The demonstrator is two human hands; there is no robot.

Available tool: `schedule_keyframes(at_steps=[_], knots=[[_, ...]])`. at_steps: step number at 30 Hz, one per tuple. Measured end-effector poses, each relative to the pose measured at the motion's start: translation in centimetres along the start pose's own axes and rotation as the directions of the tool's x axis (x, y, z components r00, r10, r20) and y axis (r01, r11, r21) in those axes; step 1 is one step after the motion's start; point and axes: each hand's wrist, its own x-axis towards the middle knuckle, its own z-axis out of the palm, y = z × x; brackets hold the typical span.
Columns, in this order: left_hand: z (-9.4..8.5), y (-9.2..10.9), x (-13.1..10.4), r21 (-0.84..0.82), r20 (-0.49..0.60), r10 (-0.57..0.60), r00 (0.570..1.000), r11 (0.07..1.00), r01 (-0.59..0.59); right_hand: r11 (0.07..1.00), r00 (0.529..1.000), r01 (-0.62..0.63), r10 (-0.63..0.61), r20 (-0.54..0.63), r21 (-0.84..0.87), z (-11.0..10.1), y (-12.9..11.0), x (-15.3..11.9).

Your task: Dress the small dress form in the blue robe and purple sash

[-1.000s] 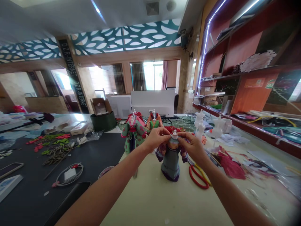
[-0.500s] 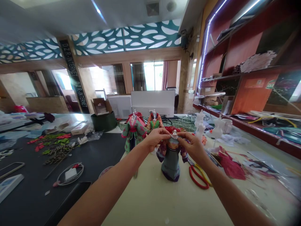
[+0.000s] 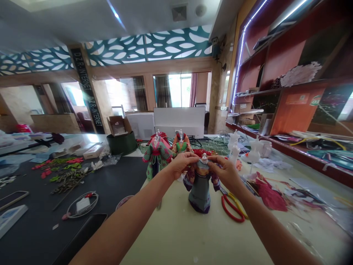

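Note:
A small dress form [image 3: 200,189] in a grey-blue robe with purple sleeves and hem stands upright on the pale table. My left hand [image 3: 180,164] pinches the robe's collar on the left of the white neck knob. On the other side, my right hand [image 3: 223,167] has its thumb and fingers closed at the same collar. Fingertips hide part of the neckline cloth. Red-and-yellow-handled scissors [image 3: 234,208] lie just right of the robe. Behind my left hand stand more dressed forms, among them one in a green and pink robe [image 3: 156,156] and one in orange [image 3: 182,144].
Bare white dress forms [image 3: 253,152] stand at the back right, near red cloth scraps [image 3: 271,193]. On the dark mat to the left lie a coiled cable [image 3: 82,204], a phone [image 3: 12,198] and artificial leaves [image 3: 67,180]. A green round container [image 3: 121,142] stands behind.
Both hands stay at the collar, with only slight finger movement. The robed form has shifted very little, if at all.

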Motion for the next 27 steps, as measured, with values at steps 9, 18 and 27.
schedule_keyframes(at_steps=[9,18,27], knots=[[0.26,-0.15,0.14,0.007,-0.017,0.022,1.000,1.000,-0.022,0.999,0.999,0.026,-0.027,0.026,0.040,0.03,0.32,0.21],[0.38,-0.37,0.23,-0.015,-0.039,0.024,0.999,1.000,-0.024,0.989,0.999,-0.032,0.032,0.005,0.141,0.35,0.54,0.33],[0.73,-0.52,0.00,-0.044,-0.044,0.012,0.999,0.999,-0.014,0.989,0.999,-0.049,0.045,0.031,0.141,0.34,0.39,-0.12]])
